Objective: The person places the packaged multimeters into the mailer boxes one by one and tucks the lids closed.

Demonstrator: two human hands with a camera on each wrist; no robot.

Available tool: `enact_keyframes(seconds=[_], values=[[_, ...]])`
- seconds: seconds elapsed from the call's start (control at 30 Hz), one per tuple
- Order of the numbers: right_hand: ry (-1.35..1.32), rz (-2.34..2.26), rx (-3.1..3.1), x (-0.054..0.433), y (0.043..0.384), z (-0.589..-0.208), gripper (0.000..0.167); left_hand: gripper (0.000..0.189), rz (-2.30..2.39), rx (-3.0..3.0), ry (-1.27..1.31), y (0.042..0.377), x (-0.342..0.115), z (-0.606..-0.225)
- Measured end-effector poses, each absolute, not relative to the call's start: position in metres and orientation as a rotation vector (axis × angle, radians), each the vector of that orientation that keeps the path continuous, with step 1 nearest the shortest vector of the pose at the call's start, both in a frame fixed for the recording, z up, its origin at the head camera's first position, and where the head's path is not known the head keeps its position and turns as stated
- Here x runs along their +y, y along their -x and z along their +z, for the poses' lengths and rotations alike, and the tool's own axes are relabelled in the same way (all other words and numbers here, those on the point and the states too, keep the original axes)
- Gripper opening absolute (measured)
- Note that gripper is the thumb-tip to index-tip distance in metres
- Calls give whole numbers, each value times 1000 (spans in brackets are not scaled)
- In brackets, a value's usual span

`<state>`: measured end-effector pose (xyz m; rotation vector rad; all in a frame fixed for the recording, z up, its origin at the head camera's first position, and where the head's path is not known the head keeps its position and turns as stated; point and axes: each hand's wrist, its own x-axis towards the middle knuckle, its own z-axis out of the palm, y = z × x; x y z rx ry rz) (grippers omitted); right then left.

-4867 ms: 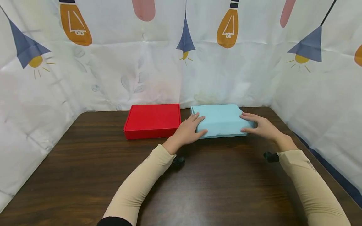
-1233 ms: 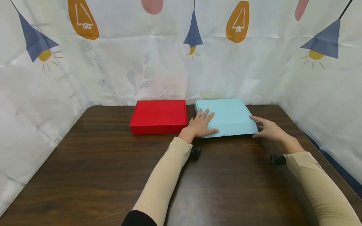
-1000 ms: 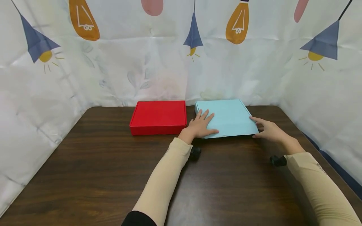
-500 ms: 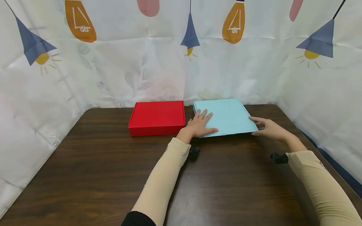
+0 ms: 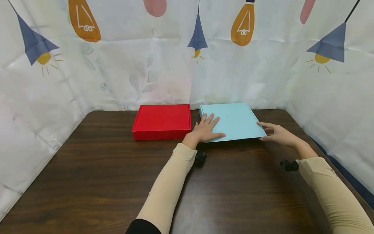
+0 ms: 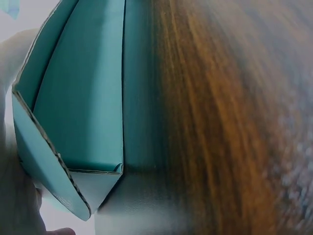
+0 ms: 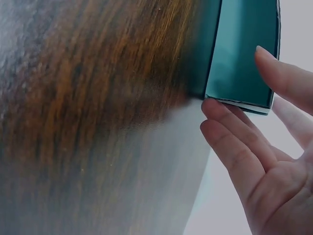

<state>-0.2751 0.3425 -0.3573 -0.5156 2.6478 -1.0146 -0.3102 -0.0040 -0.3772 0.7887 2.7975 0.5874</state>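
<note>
A light blue cardboard box (image 5: 235, 118) lies at the back right of the table, its lid lowered. My left hand (image 5: 203, 131) rests on the lid's front left corner with fingers spread, thumb along the front edge. In the left wrist view, the lid's front flap (image 6: 46, 152) slants out from the front wall (image 6: 83, 103), leaving a gap at the corner. My right hand (image 5: 279, 134) is at the box's front right corner. The right wrist view shows its thumb (image 7: 283, 81) over the front face and two fingertips (image 7: 211, 105) at the lower corner.
A closed red box (image 5: 162, 120) stands just left of the light blue one. Both are on a dark wood-grain table (image 5: 102, 182), near its back edge. A white printed curtain (image 5: 163, 74) hangs close behind and along the sides.
Since the oldest frame, my left hand has shifted right over the lid, and the lid's bent front part now lies flatter. Over the last second both hands and boxes stay almost still.
</note>
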Motion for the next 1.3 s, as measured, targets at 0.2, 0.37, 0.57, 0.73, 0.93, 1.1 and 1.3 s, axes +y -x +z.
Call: enact_keyframes(seconds=[0.2,0.37,0.57,0.73,0.93,1.1,1.3], values=[[492,-999,2672,347,276,-358,83,89,590,2789,-798,310,-2,-376],[495,-1005,2652,350,281,-360,88,90,621,2784,-808,309,-2,-377],[496,-1012,2638,349,282,-359,91,89,585,2809,-796,308,-1,-377],[500,-1000,2630,348,284,-359,92,86,521,2849,-800,306,3,-377],[488,-970,2613,347,284,-357,95,81,441,2870,-802,297,6,-374],[487,-931,2619,347,286,-356,95,79,321,2878,-803,293,4,-374],[478,-928,2617,346,289,-356,96,78,214,2874,-853,288,-4,-369]])
